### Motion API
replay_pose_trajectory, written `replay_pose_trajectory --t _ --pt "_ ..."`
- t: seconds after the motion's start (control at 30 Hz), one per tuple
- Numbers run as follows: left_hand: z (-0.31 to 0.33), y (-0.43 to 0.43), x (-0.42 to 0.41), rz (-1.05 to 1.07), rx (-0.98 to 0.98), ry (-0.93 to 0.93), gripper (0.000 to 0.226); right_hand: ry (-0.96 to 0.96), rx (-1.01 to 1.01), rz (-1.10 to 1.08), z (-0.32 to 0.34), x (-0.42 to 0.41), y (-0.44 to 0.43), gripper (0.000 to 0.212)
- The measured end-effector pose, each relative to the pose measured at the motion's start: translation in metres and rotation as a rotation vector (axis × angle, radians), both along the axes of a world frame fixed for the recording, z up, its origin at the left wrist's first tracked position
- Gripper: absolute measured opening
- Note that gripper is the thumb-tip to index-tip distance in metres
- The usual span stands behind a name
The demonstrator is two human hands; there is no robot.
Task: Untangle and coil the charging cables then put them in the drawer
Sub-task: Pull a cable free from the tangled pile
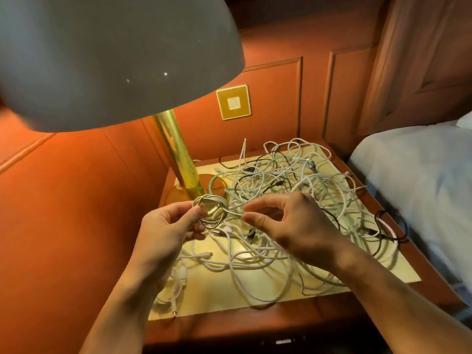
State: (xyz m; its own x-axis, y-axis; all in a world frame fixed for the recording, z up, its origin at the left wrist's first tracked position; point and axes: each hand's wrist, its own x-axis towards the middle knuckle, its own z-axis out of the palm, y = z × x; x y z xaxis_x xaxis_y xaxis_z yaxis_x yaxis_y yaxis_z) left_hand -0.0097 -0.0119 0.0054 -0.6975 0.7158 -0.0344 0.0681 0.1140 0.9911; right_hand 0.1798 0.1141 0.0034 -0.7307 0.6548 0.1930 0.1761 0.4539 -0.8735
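Note:
A big tangle of cables [293,190], mostly white with some black and pale green ones, covers the nightstand top [217,284]. My left hand [168,226] pinches a small coil of white cable [212,210] held above the nightstand's left side. A strand runs from the coil to my right hand [288,223], whose thumb and forefinger pinch it just right of the coil. No drawer shows in this view.
A brass lamp stem [176,154] rises from its base at the nightstand's back left, and the grey shade [107,54] fills the upper left. A gold wall switch plate [233,102] sits on the orange panelled wall. A bed with white bedding [421,180] borders the right.

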Motion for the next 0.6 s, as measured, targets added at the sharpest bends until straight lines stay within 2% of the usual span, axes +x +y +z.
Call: replay_pose_trajectory --t 0.17,0.37,0.6 --pt "-0.010 -0.025 -0.026 0.104 -0.044 0.016 0.013 0.010 0.051 -0.009 -0.006 -0.032 -0.013 0.018" --pt "-0.032 -0.049 -0.057 0.205 -0.104 0.008 0.016 -0.135 0.257 0.030 -0.024 -0.066 -0.031 0.011" --pt "-0.047 -0.049 -0.087 0.256 -0.183 0.003 0.019 -0.472 0.487 0.090 -0.045 -0.088 -0.039 0.034"
